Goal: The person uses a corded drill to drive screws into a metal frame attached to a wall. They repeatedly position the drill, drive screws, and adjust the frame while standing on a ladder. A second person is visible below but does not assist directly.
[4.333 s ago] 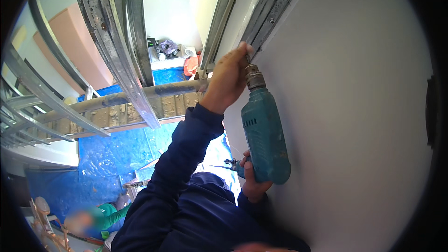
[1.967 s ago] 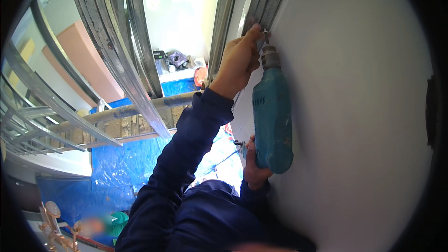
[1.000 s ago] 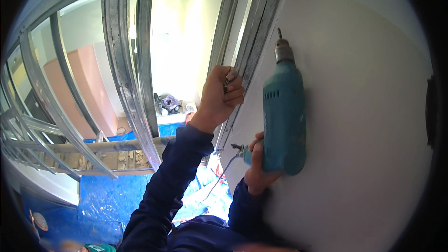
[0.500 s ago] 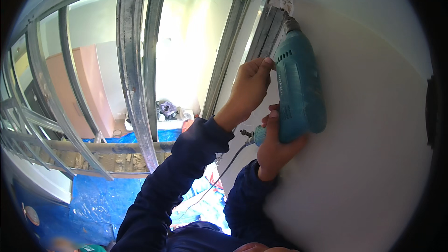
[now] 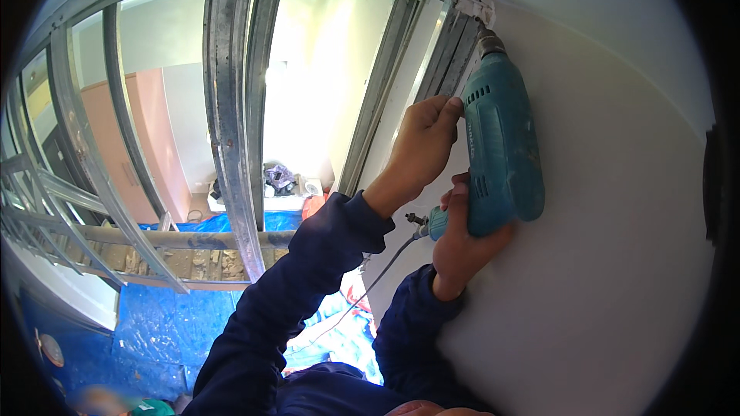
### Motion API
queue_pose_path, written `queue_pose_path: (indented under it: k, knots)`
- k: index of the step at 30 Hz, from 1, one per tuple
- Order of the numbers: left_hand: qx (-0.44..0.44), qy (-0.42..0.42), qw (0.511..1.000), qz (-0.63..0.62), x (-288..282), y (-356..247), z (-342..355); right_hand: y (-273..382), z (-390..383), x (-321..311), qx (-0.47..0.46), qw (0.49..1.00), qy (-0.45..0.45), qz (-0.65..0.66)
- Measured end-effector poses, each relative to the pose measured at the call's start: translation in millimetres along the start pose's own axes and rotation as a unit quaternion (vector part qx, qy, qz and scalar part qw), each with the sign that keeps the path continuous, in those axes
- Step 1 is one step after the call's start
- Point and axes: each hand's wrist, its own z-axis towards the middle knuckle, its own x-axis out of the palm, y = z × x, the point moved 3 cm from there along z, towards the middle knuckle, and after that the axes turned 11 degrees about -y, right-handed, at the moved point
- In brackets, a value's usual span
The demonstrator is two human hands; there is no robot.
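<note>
A teal corded power drill [image 5: 505, 146] points up into the top corner of the metal stud frame. My right hand [image 5: 466, 250] wraps round its handle, with the cord running down from the handle's end. The drill's chuck [image 5: 489, 45] is close to the upper end of the corner stud [image 5: 447, 58], beside a patch of rough white filler [image 5: 475, 9]. My left hand [image 5: 422, 142] is closed in a pinch next to the drill's body, in front of the stud. What its fingertips hold, if anything, is hidden.
A smooth white wall [image 5: 609, 208] rises on the right. Several metal studs [image 5: 227, 108] span the left, above a dusty bottom track and ledge [image 5: 185, 262]. Blue sheeting [image 5: 166, 331] covers the floor below. The grey cord [image 5: 378, 281] hangs beneath the drill. Beyond the frame stands a pinkish cabinet [image 5: 154, 139].
The drill, both hands and the frame sit slightly further right in the picture. Both hands keep the same hold, and the drill stays at the corner.
</note>
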Motion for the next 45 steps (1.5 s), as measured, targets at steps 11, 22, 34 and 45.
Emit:
queue_pose_path:
  k: [11, 22, 34, 45]
  knots:
    - [0.019, 0.007, 1.000, 0.018, -3.5, -1.4, 3.9, 5.8, -0.5, 2.3, 0.028, 0.999, -0.012, 0.014]
    - [0.023, 0.011, 0.999, 0.028, -1.0, -10.4, -0.1, 13.5, 6.3, 6.7, 0.013, 0.999, 0.003, 0.051]
    - [0.033, 0.017, 0.999, 0.027, -4.7, -6.8, 1.4, 6.9, 2.1, 2.1, 0.036, 0.997, 0.015, 0.067]
    - [0.047, 0.020, 0.998, 0.038, -3.4, -9.1, 3.1, 14.2, 1.2, 6.1, 0.048, 0.996, 0.000, 0.073]
